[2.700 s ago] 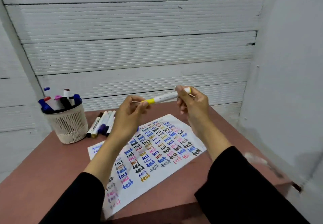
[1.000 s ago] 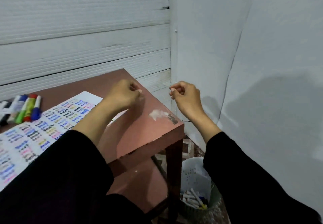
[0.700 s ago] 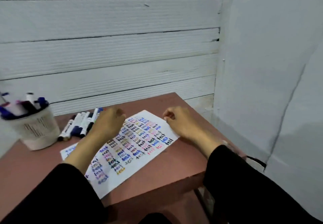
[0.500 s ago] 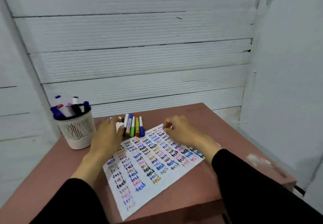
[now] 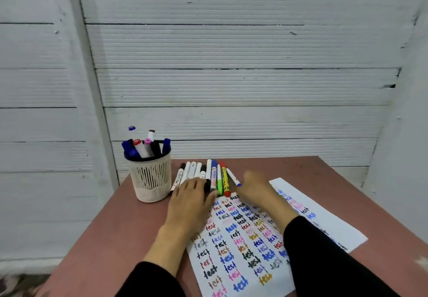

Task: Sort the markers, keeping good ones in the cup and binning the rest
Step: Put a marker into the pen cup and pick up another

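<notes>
A white mesh cup [image 5: 150, 179] holding several markers [image 5: 144, 147] stands at the table's back left. To its right, several loose markers [image 5: 194, 172] lie in a row, among them a green one [image 5: 219, 183], a red one [image 5: 224, 179] and a thin white one with a blue tip [image 5: 233, 176]. My left hand [image 5: 190, 200] lies flat over the near ends of the row, fingers straight. My right hand [image 5: 257, 190] is blurred, and its far edge is against the thin marker; its fingers are hidden. No bin is in view.
A white test sheet [image 5: 243, 245] covered with coloured "test" words lies under both forearms on the reddish-brown table [image 5: 97, 238]. White ribbed wall panels close off the back and the right side. The table's left edge runs just past the cup.
My view swung from the bin at the table's right corner back to the table. The yellow marker has left my hands. Both hands moved forward onto the row of markers.
</notes>
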Demonstrator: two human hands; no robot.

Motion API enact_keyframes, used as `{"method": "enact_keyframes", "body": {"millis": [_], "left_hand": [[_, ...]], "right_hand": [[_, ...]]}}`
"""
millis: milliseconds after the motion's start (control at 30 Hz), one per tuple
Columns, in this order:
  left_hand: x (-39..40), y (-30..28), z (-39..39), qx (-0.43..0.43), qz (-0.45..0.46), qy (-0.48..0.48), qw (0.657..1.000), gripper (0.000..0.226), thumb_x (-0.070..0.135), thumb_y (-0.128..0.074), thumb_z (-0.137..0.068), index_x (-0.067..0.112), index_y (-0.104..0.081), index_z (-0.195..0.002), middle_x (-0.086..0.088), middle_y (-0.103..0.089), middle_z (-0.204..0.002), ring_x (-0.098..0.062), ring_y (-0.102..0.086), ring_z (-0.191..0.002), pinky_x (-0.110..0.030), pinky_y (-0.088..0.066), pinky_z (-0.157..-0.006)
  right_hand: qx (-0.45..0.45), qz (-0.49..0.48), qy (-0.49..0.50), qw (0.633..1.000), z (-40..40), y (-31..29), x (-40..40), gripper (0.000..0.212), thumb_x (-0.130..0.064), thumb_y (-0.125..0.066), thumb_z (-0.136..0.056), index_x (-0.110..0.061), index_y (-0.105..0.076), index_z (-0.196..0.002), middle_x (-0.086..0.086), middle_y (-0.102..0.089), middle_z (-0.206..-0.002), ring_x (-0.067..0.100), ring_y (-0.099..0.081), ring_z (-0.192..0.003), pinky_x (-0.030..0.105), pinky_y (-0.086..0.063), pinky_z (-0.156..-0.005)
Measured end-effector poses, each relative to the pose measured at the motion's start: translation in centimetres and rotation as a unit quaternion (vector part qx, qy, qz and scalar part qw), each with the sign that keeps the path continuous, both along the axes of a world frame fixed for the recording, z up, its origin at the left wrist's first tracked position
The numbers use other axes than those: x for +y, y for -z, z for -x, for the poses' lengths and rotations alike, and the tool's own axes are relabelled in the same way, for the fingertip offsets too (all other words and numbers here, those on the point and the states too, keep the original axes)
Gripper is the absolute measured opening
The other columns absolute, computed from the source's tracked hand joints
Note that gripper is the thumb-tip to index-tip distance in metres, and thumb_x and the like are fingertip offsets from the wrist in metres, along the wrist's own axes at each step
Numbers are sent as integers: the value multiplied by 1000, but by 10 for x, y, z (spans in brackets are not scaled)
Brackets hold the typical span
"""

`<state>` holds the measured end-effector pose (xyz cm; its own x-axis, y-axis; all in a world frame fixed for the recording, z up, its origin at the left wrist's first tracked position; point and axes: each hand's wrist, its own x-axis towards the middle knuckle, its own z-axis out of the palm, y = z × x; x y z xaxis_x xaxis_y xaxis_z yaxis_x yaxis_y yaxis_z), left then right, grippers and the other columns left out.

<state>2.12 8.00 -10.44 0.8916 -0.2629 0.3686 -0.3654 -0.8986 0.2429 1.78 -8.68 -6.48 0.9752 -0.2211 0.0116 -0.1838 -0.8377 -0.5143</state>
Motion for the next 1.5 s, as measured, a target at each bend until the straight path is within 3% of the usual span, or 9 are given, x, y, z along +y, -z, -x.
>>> {"method": "enact_keyframes", "body": {"millis": [267,400,533,767,867,1000,1233,1400,1500], "left_hand": [[-15,-17,5,-38,242,87,966,40,50,-34,-98,23,-60,-113,8,-62,-110,-10,-53,-105,-29,-43,-87],[-47,-26,6,94,338,160,923,52,55,-37,-93,18,-63,-117,2,-67,-112,-11,-58,-105,-27,-46,-85],[-74,-25,-2,226,441,186,848,55,61,-46,-89,24,-58,-128,6,-64,-125,-12,-58,-118,-40,-44,-104],[-85,-34,-3,287,661,198,665,24,21,-43,-100,10,-59,-115,1,-71,-98,-7,-70,-82,-24,-57,-76],[-73,-38,3,170,605,197,753,28,37,-38,-99,22,-61,-106,5,-54,-66,-7,-56,-55,-33,-54,-62],[-53,-30,4,-41,206,141,968,41,54,-36,-93,32,-65,-111,10,-52,-60,-5,-42,-50,-26,-31,-49],[-59,-24,9,-61,118,131,982,48,66,-40,-85,38,-64,-115,21,-60,-82,0,-52,-74,-24,-38,-59],[-59,-23,10,-55,114,103,987,30,55,-31,-97,35,-53,-96,12,-51,-75,-5,-46,-67,-25,-28,-54],[-58,-24,11,-47,129,79,987,36,53,-20,-98,34,-45,-82,9,-49,-66,-8,-47,-62,-28,-28,-52]], "right_hand": [[-181,-262,45,947,1,-17,-76,14,-16,-50,-100,-7,-55,-90,5,-54,-77,14,-46,-61,29,-39,-58],[-47,-524,-40,849,15,-5,-103,18,-16,-53,-97,-2,-61,-106,7,-60,-78,9,-46,-55,18,-41,-49],[12,-559,-78,825,17,4,-100,21,-14,-61,-91,-1,-54,-106,9,-55,-71,9,-40,-50,16,-34,-41],[52,-509,-148,846,19,-2,-94,29,-30,-68,-81,-11,-47,-80,3,-51,-61,8,-31,-43,15,-25,-36],[32,-458,-121,880,19,-1,-92,39,-45,-63,-82,-8,-52,-84,0,-49,-55,9,-29,-39,17,-23,-34],[-32,-519,-99,848,17,-3,-94,45,-49,-55,-89,-5,-59,-97,0,-53,-57,10,-34,-40,17,-28,-35],[-45,-479,-131,867,21,-5,-87,17,-23,-67,-87,-8,-59,-84,-2,-56,-61,9,-41,-46,16,-33,-41],[-136,-572,-13,809,16,-6,-103,15,-17,-62,-91,-8,-56,-81,-1,-53,-63,7,-42,-48,14,-36,-43],[-221,-453,20,864,11,0,-98,22,-27,-61,-93,-10,-57,-79,-1,-55,-65,9,-45,-55,21,-40,-52]]}}
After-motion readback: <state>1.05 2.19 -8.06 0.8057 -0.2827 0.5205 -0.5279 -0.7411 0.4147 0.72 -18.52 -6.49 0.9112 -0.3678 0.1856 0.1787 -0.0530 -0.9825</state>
